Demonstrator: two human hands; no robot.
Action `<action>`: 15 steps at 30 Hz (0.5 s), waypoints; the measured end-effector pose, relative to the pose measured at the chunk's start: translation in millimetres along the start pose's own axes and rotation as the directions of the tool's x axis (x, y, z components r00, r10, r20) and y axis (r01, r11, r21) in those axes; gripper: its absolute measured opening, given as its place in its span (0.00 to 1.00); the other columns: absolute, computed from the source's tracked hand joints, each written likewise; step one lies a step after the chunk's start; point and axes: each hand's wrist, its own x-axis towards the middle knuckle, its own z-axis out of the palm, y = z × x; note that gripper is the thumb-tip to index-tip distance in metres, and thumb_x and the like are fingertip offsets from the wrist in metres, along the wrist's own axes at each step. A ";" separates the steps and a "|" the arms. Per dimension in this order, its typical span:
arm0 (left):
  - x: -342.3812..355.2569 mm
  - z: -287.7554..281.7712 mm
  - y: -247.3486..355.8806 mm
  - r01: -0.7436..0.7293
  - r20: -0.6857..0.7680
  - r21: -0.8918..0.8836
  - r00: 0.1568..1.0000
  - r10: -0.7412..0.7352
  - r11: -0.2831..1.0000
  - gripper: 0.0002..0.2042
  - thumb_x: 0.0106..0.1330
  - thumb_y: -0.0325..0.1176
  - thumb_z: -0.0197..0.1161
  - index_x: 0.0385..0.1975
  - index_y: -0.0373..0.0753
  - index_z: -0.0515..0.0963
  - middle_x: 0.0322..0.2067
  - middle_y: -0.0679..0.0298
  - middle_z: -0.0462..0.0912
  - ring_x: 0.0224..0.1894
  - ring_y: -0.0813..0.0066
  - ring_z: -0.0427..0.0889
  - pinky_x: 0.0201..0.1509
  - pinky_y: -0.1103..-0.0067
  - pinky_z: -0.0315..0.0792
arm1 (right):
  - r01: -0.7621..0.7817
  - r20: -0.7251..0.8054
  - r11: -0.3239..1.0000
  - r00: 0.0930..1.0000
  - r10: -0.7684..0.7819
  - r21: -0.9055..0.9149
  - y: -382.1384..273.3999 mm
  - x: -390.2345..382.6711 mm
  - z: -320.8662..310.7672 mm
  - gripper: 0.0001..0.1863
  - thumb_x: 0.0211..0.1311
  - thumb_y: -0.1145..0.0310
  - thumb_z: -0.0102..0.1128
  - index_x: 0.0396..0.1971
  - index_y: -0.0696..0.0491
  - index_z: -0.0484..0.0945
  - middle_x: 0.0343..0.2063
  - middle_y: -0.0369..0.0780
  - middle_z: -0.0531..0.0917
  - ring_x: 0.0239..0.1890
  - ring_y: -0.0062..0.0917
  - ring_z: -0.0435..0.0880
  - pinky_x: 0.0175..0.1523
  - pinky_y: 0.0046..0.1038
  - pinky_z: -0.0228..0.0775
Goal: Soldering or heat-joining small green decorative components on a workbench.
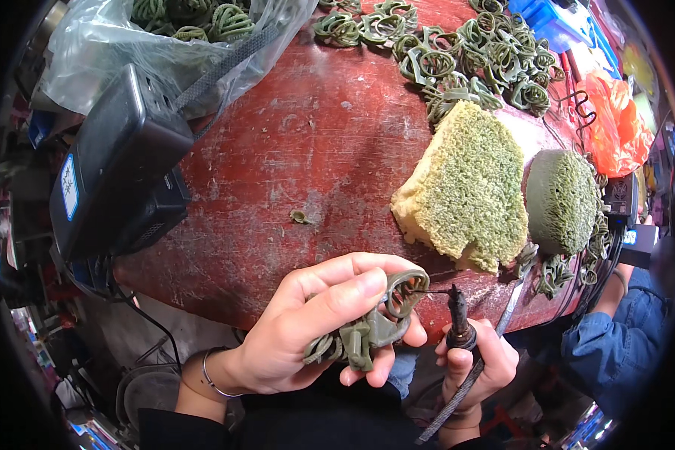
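Note:
My left hand, a bracelet at its wrist, is closed around a dark green wax piece with curled loops and thick stems. In my right hand is an electric wax pen, dark and pen-shaped, with a braided grey cord. Its thin needle tip points left and reaches the loop at the piece's upper right; whether it touches cannot be made out. Just beyond my hands lies a ragged yellow sponge block coated in green crumbs. A small green wax scrap rests on the red table.
More looped green pieces are heaped at the far right. A round green-topped block stands beside the sponge. At left are a black device and a clear bag of green pieces. Another person's denim sleeve shows at right.

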 end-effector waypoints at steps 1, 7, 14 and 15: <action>-0.1 0.6 0.7 0.002 0.001 0.008 1.000 -0.002 1.000 0.22 0.65 0.42 0.44 0.48 0.27 0.62 0.30 0.43 0.75 0.15 0.70 0.75 0.11 0.88 0.62 | 0.000 0.001 1.000 1.000 0.000 -0.001 1.2 0.1 -2.1 0.30 0.55 0.44 0.52 0.21 0.63 0.74 0.11 0.36 0.72 0.11 0.15 0.70 0.16 0.16 0.56; 0.1 1.2 1.1 0.010 0.003 0.016 1.000 -0.010 1.000 0.23 0.65 0.42 0.44 0.48 0.26 0.62 0.29 0.43 0.75 0.15 0.71 0.75 0.11 0.88 0.63 | 0.028 0.089 0.998 0.995 -0.034 0.063 5.6 0.9 -7.3 0.20 0.49 0.55 0.64 0.27 0.61 0.76 0.13 0.38 0.75 0.14 0.25 0.76 0.20 0.21 0.66; 0.0 0.3 1.1 0.022 0.007 0.019 1.000 -0.023 1.000 0.23 0.64 0.42 0.45 0.49 0.26 0.62 0.29 0.43 0.75 0.15 0.70 0.75 0.10 0.89 0.62 | 0.028 0.113 0.999 0.993 -0.031 0.034 3.5 3.1 -8.3 0.20 0.48 0.56 0.65 0.27 0.60 0.76 0.13 0.38 0.74 0.14 0.25 0.75 0.21 0.21 0.65; 0.0 0.4 1.1 0.023 0.007 0.020 1.000 -0.023 1.000 0.23 0.64 0.42 0.45 0.49 0.26 0.62 0.29 0.43 0.75 0.15 0.70 0.75 0.10 0.89 0.62 | 0.022 0.120 0.999 0.992 -0.026 0.030 3.2 3.2 -8.7 0.20 0.48 0.57 0.65 0.27 0.60 0.76 0.13 0.38 0.74 0.14 0.25 0.75 0.21 0.22 0.65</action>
